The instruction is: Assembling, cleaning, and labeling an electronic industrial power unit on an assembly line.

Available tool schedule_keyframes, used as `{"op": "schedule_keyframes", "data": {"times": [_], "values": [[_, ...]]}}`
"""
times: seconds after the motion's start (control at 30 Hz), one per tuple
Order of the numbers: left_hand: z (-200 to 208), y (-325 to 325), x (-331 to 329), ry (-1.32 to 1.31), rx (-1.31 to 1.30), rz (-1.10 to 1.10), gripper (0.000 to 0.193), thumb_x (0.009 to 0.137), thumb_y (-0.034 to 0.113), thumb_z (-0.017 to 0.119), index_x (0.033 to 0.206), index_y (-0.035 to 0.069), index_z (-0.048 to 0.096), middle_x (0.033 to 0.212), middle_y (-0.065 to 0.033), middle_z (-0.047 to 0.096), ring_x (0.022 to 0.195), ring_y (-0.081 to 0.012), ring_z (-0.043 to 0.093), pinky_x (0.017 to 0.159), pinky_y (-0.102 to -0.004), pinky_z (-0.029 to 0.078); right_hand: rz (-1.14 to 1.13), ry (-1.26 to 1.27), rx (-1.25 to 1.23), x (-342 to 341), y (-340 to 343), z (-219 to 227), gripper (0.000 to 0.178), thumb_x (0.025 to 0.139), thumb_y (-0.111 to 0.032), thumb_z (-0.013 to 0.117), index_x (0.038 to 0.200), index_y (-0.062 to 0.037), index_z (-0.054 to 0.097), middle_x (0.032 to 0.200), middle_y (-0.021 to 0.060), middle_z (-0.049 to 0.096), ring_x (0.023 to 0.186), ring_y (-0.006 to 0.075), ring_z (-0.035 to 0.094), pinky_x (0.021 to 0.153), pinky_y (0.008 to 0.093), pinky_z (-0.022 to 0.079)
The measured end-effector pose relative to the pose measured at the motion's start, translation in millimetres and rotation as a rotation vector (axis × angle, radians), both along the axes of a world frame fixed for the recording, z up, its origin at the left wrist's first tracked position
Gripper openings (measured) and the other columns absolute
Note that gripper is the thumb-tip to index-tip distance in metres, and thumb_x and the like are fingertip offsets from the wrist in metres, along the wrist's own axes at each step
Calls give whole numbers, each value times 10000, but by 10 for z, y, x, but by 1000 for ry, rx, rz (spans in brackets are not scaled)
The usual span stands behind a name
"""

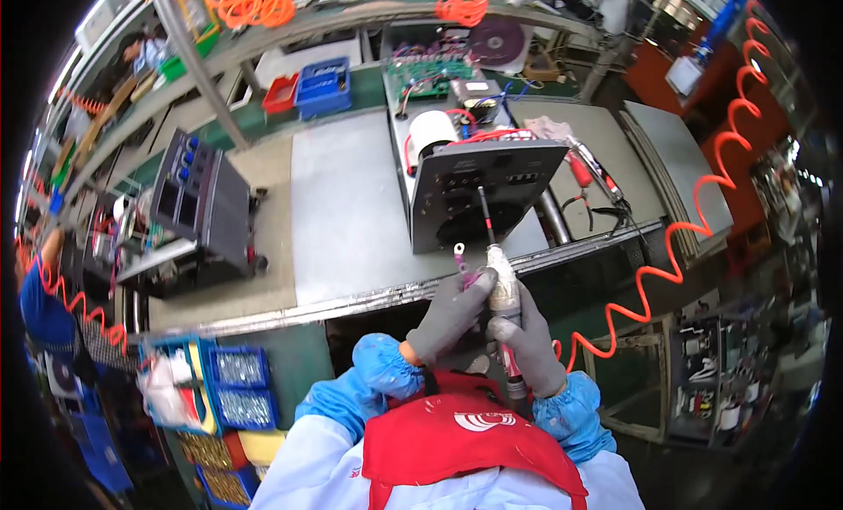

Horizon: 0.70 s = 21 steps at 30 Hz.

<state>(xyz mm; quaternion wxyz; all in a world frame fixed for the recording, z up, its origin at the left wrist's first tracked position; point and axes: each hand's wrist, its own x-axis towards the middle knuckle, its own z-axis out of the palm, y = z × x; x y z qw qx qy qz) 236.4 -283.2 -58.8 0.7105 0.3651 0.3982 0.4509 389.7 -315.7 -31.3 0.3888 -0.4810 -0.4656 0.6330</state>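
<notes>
My right hand (pixel 529 345), in a grey glove, grips a pneumatic screwdriver (pixel 502 295) upright, its long dark bit pointing at the front panel of an open grey machine chassis (pixel 479 194). My left hand (pixel 450 315), also gloved, pinches a pink wire with a ring terminal (pixel 458 253) just left of the screwdriver's body. Both hands hover over the bench's front edge, close to the dark panel. Inside the chassis a green circuit board (pixel 430 75), a white round part (pixel 432 130) and red wires show.
A second dark unit (pixel 200 207) stands on the bench at left. Blue bins of screws (pixel 241 387) sit below left, a blue tray (pixel 323 86) at the back. An orange coiled air hose (pixel 694 220) runs down the right. Another person's arm (pixel 39 290) shows far left.
</notes>
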Motion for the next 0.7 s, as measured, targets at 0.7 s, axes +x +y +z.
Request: {"op": "schedule_keyframes", "data": {"times": [0.7], "values": [[60,172,-5,96,51,-4,372,985,457,540,1041,94,593,725,56,499,563,-36,422,485,-214,333,414,1413,-683,204,386,-266,566,874,-579,581,1171,-98,552,725,35,473,562,138,430,501,282,406]]}}
